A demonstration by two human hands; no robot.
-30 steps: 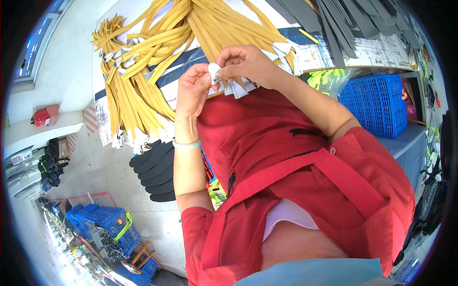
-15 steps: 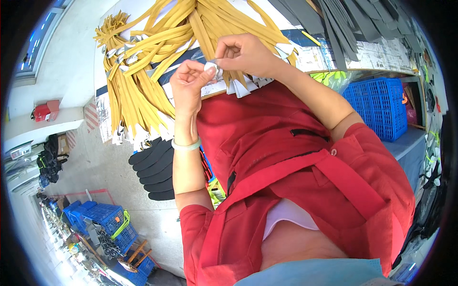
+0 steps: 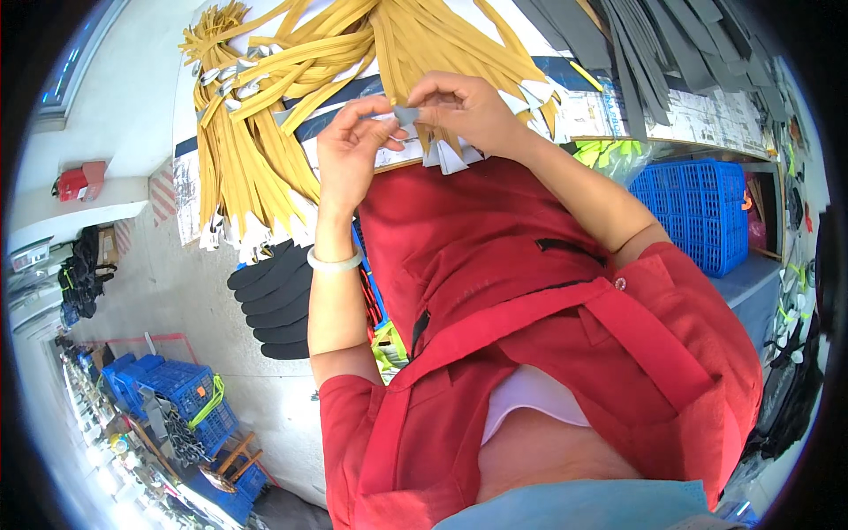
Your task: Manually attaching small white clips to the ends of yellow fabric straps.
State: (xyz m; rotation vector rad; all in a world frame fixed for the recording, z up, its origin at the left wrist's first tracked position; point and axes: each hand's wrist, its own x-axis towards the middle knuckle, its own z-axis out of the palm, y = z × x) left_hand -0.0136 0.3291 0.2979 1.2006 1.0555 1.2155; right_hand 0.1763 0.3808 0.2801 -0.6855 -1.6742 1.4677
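Note:
Both of my hands are together over the front edge of the table, among mustard-yellow strips (image 3: pixel 433 44) that look like zipper tapes with white and grey tabs at their ends. My right hand (image 3: pixel 468 110) pinches a small grey tab (image 3: pixel 406 116) between thumb and fingers. Just left of it, my left hand (image 3: pixel 352 155) has its fingers curled and its thumb close to the index finger, beside the tab. What lies between those left fingertips is too small to make out. More tabbed strips (image 3: pixel 252 168) hang over the table's left side.
Dark grey strips (image 3: pixel 649 62) lie at the far right. A blue crate (image 3: pixel 693 216) stands on a shelf under the table's right side. Black curved pieces (image 3: pixel 274 300) are stacked low, left of my body. Blue crates (image 3: pixel 181 389) and a wooden stool (image 3: pixel 234 464) are at lower left.
The tab showed white between both hands' fingertips; now its grey face shows in my right fingers. My left fingertips have loosened and drawn slightly back. The whole view has shifted a little.

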